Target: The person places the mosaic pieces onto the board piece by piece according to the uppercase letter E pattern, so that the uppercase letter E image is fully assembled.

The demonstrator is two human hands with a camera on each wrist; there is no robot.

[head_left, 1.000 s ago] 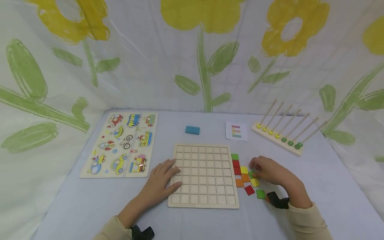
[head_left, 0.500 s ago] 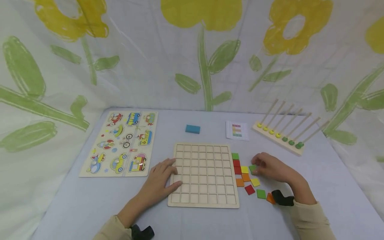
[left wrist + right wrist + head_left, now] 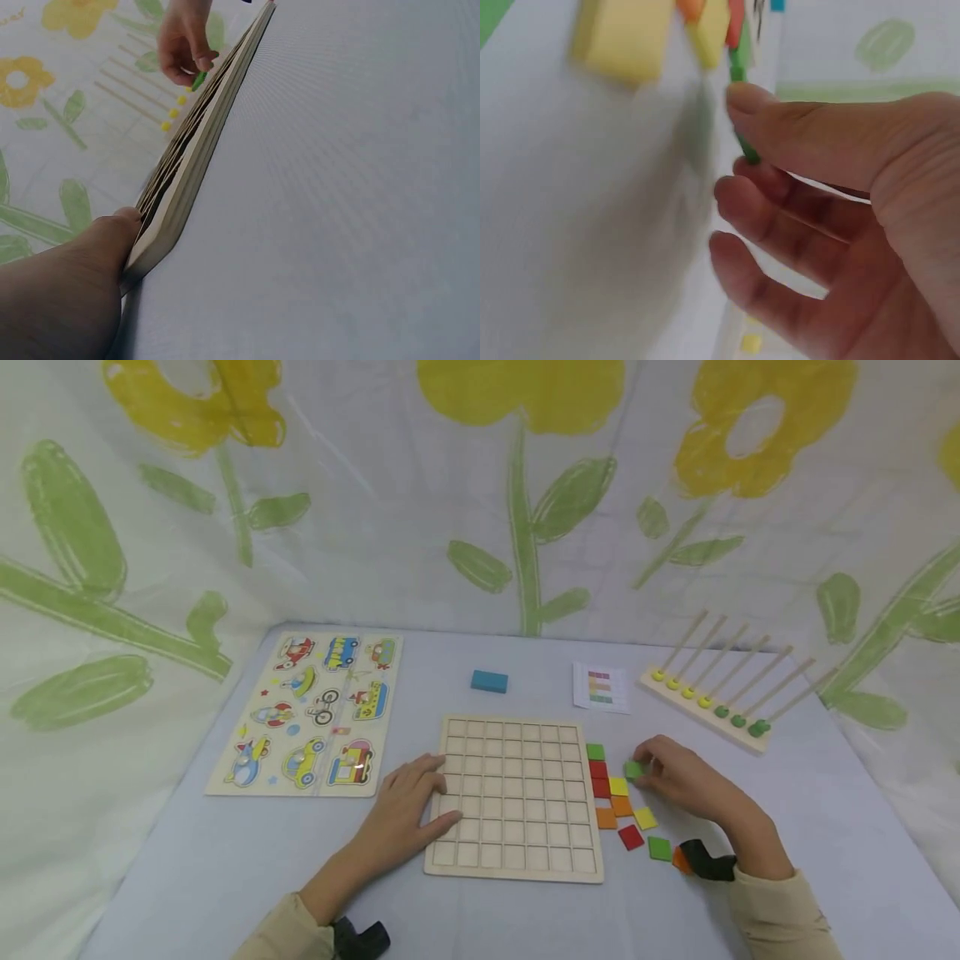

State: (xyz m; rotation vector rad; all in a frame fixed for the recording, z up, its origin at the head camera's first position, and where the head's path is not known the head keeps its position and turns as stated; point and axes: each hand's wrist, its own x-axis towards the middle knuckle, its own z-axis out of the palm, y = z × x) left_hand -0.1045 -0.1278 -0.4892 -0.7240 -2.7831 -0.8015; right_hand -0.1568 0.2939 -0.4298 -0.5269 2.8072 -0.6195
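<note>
My right hand pinches a green square tile between thumb and fingers, to the right of the scattered tiles. In the left wrist view the same green tile shows edge-on under the fingertips. My left hand rests along the left edge of a wooden grid board, fingers spread and the thumb over its rim. Between board and right hand lie several loose tiles, among them a yellow tile, a red tile, an orange tile and another green tile.
A knobbed vehicle puzzle board lies at the left. Behind the grid board are a blue block and a printed pattern card. A rack of slanted pegs with yellow and green beads stands at the back right.
The right hand has lifted the green tile from beside the yellow ones and drawn it slightly away from the pile. The left hand stays on the board's edge. The head view shifts slightly.
</note>
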